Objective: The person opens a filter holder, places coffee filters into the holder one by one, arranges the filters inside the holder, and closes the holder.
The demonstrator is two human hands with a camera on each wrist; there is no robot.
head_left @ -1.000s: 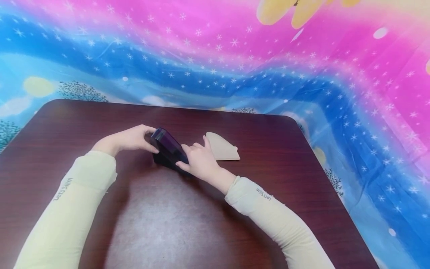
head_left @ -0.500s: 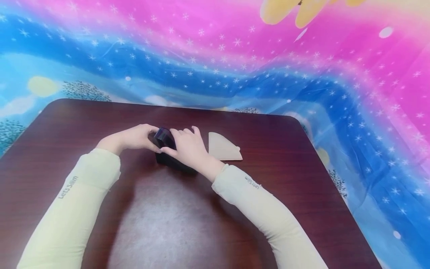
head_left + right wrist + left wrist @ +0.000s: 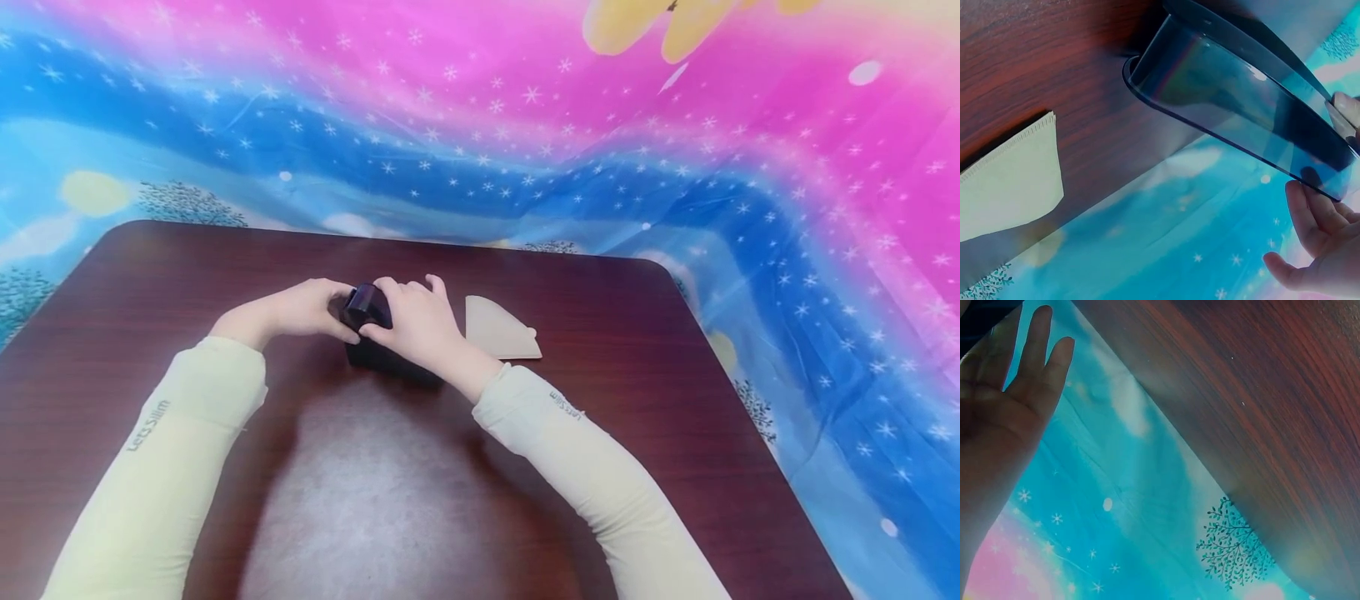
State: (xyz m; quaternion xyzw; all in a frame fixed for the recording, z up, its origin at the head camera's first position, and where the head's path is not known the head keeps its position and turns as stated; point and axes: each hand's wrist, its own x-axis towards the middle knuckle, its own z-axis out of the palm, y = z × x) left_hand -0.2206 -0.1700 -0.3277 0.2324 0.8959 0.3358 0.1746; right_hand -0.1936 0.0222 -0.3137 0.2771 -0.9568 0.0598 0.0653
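Between both hands stands a dark see-through plastic case (image 3: pixel 393 360), long and narrow, set slantwise on the table. The left hand (image 3: pixel 296 310) grips its left end, thumb on the near side and fingers behind. From above, the right hand (image 3: pixel 423 325) holds the upper part, thumb on the near side and fingers over the far side; its little finger sticks up. In the right wrist view the case (image 3: pixel 1222 106) shows a curved, rimmed, glossy wall, with fingertips on its edge. Most of the case's top is hidden by the right hand in the head view.
To the right of the case lie cone-shaped paper coffee filters (image 3: pixel 498 329), beige with a crimped edge. The dark wood table (image 3: pixel 637 333) has rounded far corners, and a patterned cloth (image 3: pixel 480 158) hangs behind it.
The right hand has moved left and up along the case, from its right part to over its top, turning the upper part slightly. The left hand stays at the left end.
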